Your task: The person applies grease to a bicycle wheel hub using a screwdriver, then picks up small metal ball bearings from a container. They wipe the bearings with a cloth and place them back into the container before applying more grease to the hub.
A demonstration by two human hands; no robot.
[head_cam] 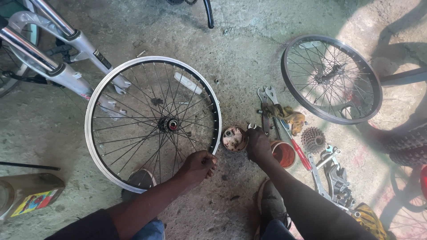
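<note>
The silver-rimmed wheel lies flat on the concrete floor, its hub facing up, just left of the middle of the floor in view. The left hand grips the near rim, fingers curled shut around it. Just beside the rim, to the right, sits a small round tin of loose small parts; the right hand rests at its edge, fingers bunched together, though whether they pinch a part I cannot tell.

The risk seems plain: the tin stands very close to the rim, so a tug or lift of the wheel could knock it and scatter the pieces across the gritty floor, where they would be hard to find. Grit could also get into the open hub.

Further right lie spanners under a yellow rag, an orange pot, a red-handled screwdriver, a sprocket cluster and a black-rimmed wheel. A sweeping forearm may drag these about.
</note>
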